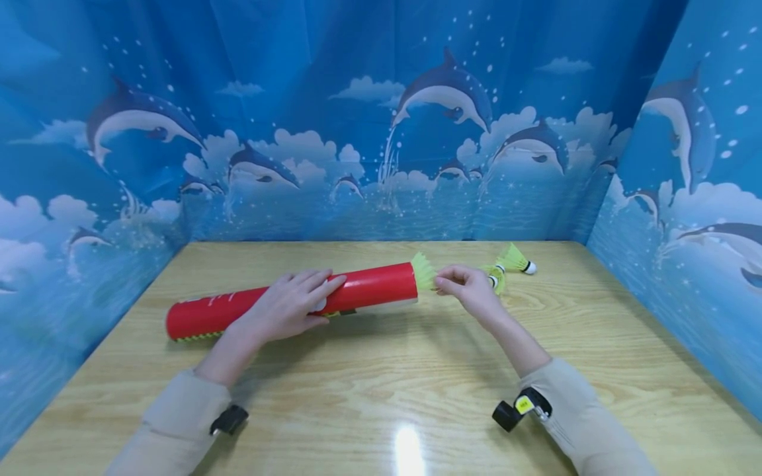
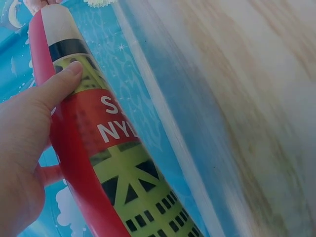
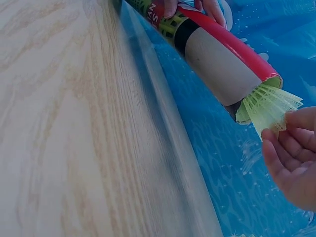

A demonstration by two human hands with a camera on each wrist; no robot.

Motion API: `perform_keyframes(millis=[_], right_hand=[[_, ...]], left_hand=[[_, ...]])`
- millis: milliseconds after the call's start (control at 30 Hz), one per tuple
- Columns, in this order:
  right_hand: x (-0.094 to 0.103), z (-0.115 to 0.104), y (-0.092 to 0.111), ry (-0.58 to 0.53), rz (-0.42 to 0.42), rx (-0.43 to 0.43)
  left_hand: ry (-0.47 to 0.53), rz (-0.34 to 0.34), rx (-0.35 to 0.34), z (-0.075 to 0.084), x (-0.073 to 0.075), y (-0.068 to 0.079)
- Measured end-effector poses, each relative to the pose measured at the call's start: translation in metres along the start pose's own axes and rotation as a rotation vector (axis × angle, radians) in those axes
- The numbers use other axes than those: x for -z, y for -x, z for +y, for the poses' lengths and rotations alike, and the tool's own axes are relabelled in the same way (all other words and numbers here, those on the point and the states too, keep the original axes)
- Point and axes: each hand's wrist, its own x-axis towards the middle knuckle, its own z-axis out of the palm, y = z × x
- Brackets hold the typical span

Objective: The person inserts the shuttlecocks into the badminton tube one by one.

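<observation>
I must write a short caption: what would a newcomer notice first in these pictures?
Probably the long red tube, gripped by the left hand, slanting over the table. Next comes the yellow-green shuttlecock poking from its right end, pinched by the right hand. Behind them, leaping dolphins on the blue cloth may catch the eye.

Red tube is held by left hand, right end raised off wooden table. Yellow-green shuttlecock, sticking out of that end, is pinched at its skirt's edge by right hand. More shuttlecocks are grouped just beyond right hand. Pale sleeves are worn, small black device fixed at each. Table is backed by blue dolphin-printed curtain.
</observation>
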Motion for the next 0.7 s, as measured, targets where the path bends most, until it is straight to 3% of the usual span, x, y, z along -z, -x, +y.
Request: perform_keyframes(millis=[333, 700], right_hand=[[-0.004, 0.0, -0.001, 0.03, 0.024, 0.002], [-0.011, 0.0, -0.003, -0.021, 0.071, 0.039]], left_hand=[[-0.01, 0.012, -0.004, -0.001, 0.0, -0.001], [-0.015, 0.032, -0.013, 0.0, 0.002, -0.002]])
